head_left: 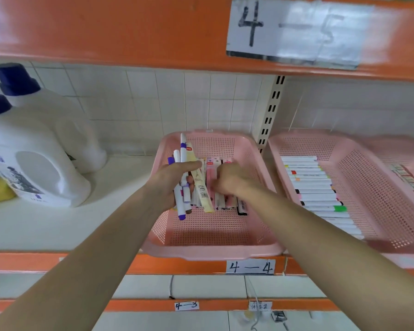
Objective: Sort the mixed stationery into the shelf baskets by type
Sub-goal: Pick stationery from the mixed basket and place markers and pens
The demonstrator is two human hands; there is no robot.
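Two hands are positioned over the middle pink basket, which sits on the shelf directly above the near beam label "4—4".

Left hand: it holds a bundle of white markers with purple caps together with one long cream packet. The bundle stands roughly upright above the left part of the basket. The thumb lies across the front of the bundle, and the fingers are curled round it from behind in a firm grip.

Right hand: it reaches down into the same basket, onto a row of packaged pens lying side by side on the basket floor. The fingers bend down against the pink packets. Motion blur prevents confirming whether they pinch a packet or only touch it.

Right basket: also pink, just beside the middle one. It contains a row of white markers laid parallel along its left side, with caps in several colours.

Left of the middle basket, white detergent bottles with blue caps stand on the shelf. The far wall is white tile. On the upper orange beam is a large label reading "4—5".
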